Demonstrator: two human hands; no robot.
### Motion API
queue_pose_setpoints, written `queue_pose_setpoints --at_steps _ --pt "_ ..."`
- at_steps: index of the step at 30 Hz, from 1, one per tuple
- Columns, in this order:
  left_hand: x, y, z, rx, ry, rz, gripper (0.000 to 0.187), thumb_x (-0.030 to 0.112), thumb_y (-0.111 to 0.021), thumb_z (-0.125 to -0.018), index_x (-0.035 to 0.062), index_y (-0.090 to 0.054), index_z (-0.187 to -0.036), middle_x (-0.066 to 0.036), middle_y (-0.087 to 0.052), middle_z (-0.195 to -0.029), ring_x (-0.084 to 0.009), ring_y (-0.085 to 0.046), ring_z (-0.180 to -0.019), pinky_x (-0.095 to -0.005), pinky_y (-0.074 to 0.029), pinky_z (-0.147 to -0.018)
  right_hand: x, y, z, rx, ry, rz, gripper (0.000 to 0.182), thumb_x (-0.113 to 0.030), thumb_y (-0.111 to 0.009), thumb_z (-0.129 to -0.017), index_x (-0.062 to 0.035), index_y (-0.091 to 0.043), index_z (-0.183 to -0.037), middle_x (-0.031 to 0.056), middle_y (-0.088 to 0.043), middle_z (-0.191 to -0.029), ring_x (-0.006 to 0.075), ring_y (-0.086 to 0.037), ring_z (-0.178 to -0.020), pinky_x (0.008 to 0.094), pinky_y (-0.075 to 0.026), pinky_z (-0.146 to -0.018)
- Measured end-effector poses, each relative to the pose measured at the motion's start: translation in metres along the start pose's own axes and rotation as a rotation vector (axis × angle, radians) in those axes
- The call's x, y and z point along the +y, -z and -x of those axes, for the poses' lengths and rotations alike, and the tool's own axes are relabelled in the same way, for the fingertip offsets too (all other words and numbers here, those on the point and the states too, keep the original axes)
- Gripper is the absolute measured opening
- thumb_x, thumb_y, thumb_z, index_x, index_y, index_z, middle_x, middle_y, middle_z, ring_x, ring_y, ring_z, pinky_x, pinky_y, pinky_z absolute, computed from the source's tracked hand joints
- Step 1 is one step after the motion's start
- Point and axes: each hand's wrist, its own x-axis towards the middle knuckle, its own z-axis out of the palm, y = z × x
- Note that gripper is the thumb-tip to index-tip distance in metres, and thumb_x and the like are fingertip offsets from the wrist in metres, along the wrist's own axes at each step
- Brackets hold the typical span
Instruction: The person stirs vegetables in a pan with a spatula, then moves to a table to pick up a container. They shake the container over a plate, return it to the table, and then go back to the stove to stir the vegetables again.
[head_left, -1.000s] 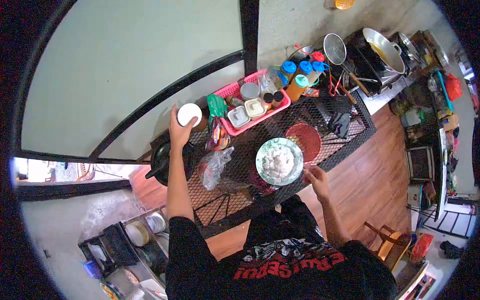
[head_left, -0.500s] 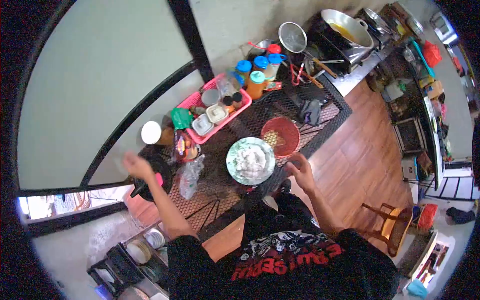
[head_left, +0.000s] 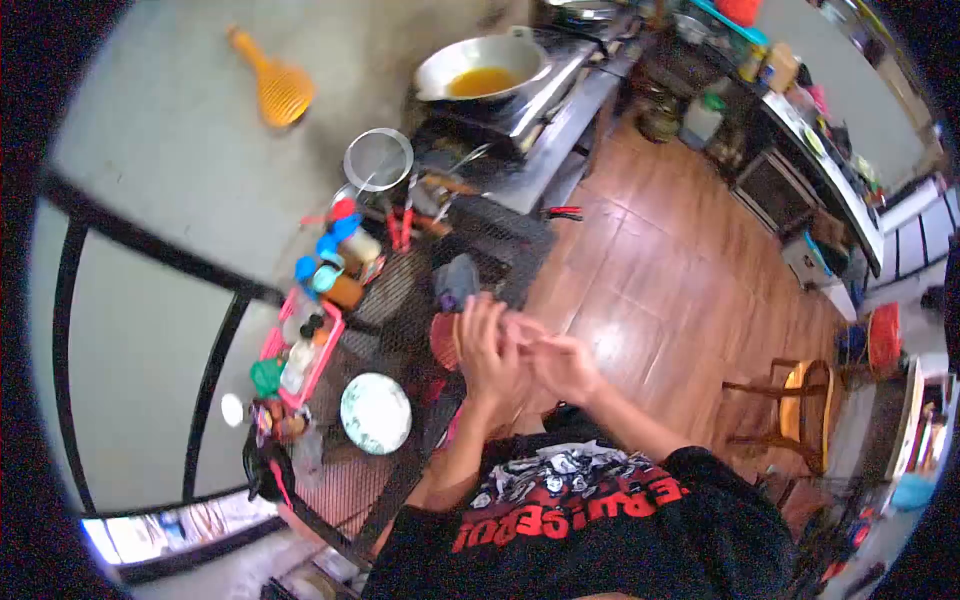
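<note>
My left hand (head_left: 487, 355) is raised in front of me, fingers stretched upward, slightly blurred. Against it my right hand (head_left: 566, 368) lies with its fingers extended toward the left palm. The two hands touch or overlap, and I make out no object between them. Behind my left hand a red basket (head_left: 443, 342) shows only in part. Left of the hands, a patterned plate (head_left: 398, 435) with white powder on it stands on the black mesh table (head_left: 345, 490).
A pink tray (head_left: 333, 345) holds containers, with blue-lidded jars behind it. A strainer (head_left: 379, 160) lies near the stove, where a wok (head_left: 435, 78) holds yellow-orange liquid. A wooden chair (head_left: 815, 410) stands on the floor at right. An orange slotted spoon (head_left: 284, 95) hangs on the wall.
My hands were apart on either side of the plate; now they are together in front of me. My view has turned right, toward the stove and floor, so the plate appears further left.
</note>
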Motion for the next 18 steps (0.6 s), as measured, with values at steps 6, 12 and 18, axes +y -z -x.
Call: queue_pose_setpoints --at_steps 6,12,18 --pt "0.143 -0.08 -0.11 -0.117 -0.492 0.234 0.032 0.027 -0.052 -0.089 0.0052 -0.063 -0.111 -0.018 -0.06 -0.12 -0.0353 -0.054 -0.115 -0.0481 -0.037 -0.099 -0.094 0.09 0.055 0.364 0.292 -0.136 0.054 -0.035 -0.044 -0.093 -0.0076 -0.041 -0.139 0.01 -0.045 -0.141 0.024 -0.042 -0.13 0.0391 -0.033 -0.107" --pt "0.085 -0.208 -0.2 -0.058 0.193 0.321 0.025 0.015 -0.052 -0.087 0.0004 -0.062 -0.104 -0.02 -0.062 -0.107 -0.0375 -0.058 -0.099 -0.0463 -0.043 -0.088 -0.213 0.115 0.054 0.312 0.405 0.053 0.056 -0.038 -0.044 -0.094 -0.0118 -0.036 -0.143 0.0086 -0.045 -0.14 0.022 -0.046 -0.124 0.0388 -0.037 -0.103" --pt "0.118 -0.278 -0.322 -0.08 -0.337 0.433 0.029 0.021 -0.052 -0.088 -0.0001 -0.063 -0.105 -0.02 -0.063 -0.11 -0.0361 -0.058 -0.106 -0.045 -0.043 -0.093 -0.302 0.202 -0.021 0.489 0.213 -0.063 0.045 -0.042 -0.038 -0.099 -0.0099 -0.057 -0.123 0.0089 -0.059 -0.123 0.0196 -0.054 -0.113 0.0373 -0.041 -0.098"
